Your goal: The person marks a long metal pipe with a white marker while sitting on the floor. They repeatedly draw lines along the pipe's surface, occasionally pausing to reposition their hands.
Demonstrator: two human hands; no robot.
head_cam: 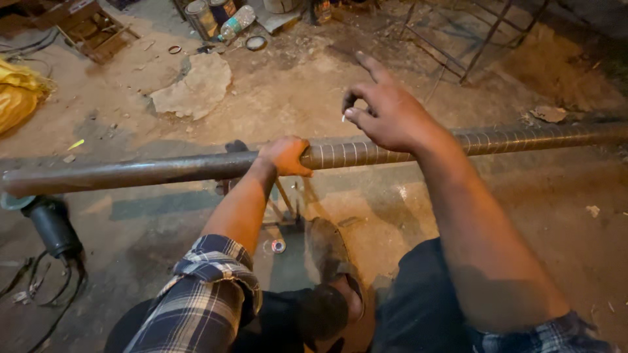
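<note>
Head view shows us our left hand (286, 155) clenched around a long steel pipe (150, 171) marked with white lines. Just above the pipe, our right hand (386, 111) pinches a small white chalk (343, 118). Beyond both hands stand cans (201, 16).
</note>
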